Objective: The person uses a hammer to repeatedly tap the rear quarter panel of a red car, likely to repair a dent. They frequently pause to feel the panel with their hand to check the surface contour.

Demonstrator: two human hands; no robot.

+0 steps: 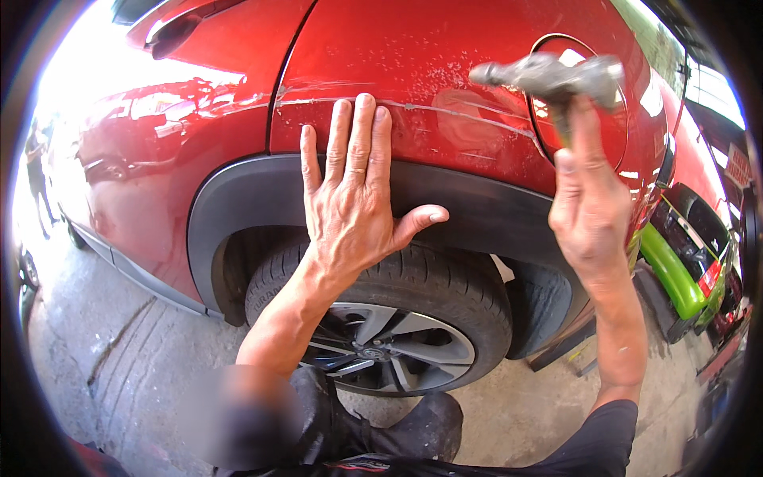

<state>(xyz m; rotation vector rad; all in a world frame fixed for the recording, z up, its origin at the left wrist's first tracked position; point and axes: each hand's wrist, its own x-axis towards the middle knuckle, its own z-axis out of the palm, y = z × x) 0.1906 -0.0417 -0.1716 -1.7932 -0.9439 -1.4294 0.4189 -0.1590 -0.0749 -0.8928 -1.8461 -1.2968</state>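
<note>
**Flat palm on the dented panel, hammer raised beside it**

I see my left hand (354, 203) spread wide and pressed flat against the red rear quarter panel (445, 71), fingers pointing up, the tips reaching a long pale scratch (445, 111) that runs left to right across the paint. It grips nothing; I judge the open palm is there to feel the shape of the metal and steady the spot. The thumb lies out to the right over the black wheel-arch trim (477, 211).

My right hand (592, 211) is closed around the handle of a body hammer (548, 75), whose grey metal head stands crosswise above the fist, near the round fuel-filler flap (628, 103) and just clear of the panel. Held up like that, it looks poised rather than resting on the car.

Below both hands sits the rear tyre (445, 294) with its alloy wheel (381, 342), on a concrete floor (111, 358). Far right, a green car part (671, 274) shows.
</note>
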